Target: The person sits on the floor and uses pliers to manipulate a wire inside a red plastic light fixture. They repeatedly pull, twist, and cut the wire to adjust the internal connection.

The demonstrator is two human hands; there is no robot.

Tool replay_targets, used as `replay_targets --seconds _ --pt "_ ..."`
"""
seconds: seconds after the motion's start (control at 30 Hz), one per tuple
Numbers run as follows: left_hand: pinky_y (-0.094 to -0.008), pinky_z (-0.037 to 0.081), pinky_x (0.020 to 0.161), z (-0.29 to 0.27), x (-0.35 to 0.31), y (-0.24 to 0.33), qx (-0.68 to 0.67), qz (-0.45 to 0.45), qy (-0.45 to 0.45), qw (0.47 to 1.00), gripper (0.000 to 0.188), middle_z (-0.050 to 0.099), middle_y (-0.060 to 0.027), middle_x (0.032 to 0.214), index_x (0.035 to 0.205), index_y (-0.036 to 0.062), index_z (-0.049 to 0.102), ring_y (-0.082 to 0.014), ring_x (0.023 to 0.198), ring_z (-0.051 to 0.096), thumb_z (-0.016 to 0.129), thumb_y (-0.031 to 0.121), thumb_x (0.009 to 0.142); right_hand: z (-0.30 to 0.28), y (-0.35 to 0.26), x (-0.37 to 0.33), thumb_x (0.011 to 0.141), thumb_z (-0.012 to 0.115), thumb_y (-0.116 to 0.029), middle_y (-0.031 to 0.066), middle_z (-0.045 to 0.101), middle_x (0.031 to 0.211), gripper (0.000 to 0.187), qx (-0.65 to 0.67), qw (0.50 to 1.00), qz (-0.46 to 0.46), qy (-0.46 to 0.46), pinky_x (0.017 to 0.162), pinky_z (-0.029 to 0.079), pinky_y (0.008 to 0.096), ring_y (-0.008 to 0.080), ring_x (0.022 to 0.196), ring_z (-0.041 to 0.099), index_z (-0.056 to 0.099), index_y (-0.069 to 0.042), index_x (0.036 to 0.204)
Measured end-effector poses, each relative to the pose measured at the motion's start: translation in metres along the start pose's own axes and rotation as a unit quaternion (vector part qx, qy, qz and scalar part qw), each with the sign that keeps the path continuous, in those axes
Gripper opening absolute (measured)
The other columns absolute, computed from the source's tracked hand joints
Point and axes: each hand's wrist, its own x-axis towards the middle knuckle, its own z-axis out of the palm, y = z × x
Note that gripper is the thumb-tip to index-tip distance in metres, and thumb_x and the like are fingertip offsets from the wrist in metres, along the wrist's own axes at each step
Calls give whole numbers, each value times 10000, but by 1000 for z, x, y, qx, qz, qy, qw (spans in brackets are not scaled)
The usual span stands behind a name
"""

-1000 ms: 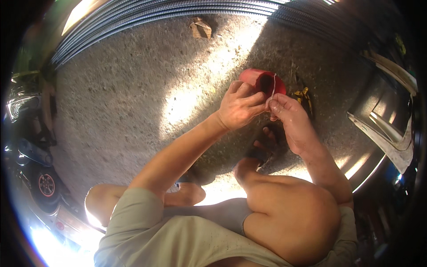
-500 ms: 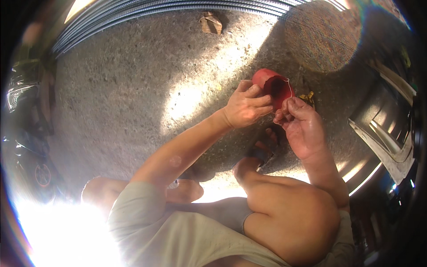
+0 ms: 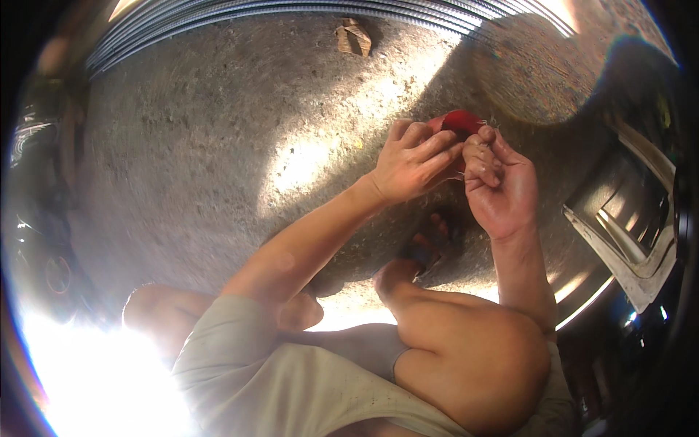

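Observation:
A hollow red cup-shaped piece (image 3: 464,119) with an uneven rim is held above the ground in front of me. My left hand (image 3: 416,162) wraps round its near left side, and the fingers cover much of it. At the right of the rim, my right hand (image 3: 501,175) is closed in a pinch with its fingers curled toward the palm. A thin pale strand, like string or wire, shows by those fingertips, and a bit of it pokes out below the cup. The inside of the cup is dark and mostly hidden.
Long ribbed steel bars (image 3: 291,13) lie across the far edge. A crumpled brown scrap (image 3: 354,38) rests on the rough concrete ground (image 3: 189,138). To the right stands a pale angular frame (image 3: 641,280). My bent knee (image 3: 495,357) is below the right forearm.
My right hand has moved up along the rim and its fingers have curled in more. The cup's opening has turned upward and away, so less of its inside shows.

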Motion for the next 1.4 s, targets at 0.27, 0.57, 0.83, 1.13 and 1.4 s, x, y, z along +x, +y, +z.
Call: replay_targets --seconds 0.27,0.57,0.83,1.13,1.4 --pt "-450 420 900 7 9 5 36 -31 36 998 452 654 7 1268 1022 164 696 -231 1046 609 863 359 651 3 0 15 1121 432 -72 67 411 831 170 88 994 0 -69 545 322 282 139 657 355 522 26 1014" --pt "-451 463 876 11 9 -9 44 -2 12 999 366 648 -8 1231 984 167 668 -242 1099 623 837 371 732 37 5 -12 1093 535 -106 139 623 1099 239 -317 936 -118 98 742 545 302 201 907 592 588 46 1271" --pt "-439 467 901 6 18 -24 34 50 -23 998 311 624 -13 1263 1010 179 666 -230 1159 614 770 392 809 51 -8 -15 848 801 -112 167 619 1190 323 -932 14 -297 -206 1175 422 496 369 1196 589 678 -8 1127" --pt "-425 464 910 11 13 -27 36 30 -24 999 364 608 -11 1266 1053 196 655 -218 1119 602 776 420 794 39 -12 6 884 767 -119 178 590 1086 198 -952 -6 -236 -193 1105 439 518 393 1194 572 645 -21 1006" --pt "-509 404 981 10 9 -27 74 3 -16 997 376 601 2 1260 1053 242 628 -200 1096 596 772 456 778 37 -18 18 892 749 -105 169 525 963 179 -916 46 -291 -271 932 452 509 390 988 546 583 -38 897"
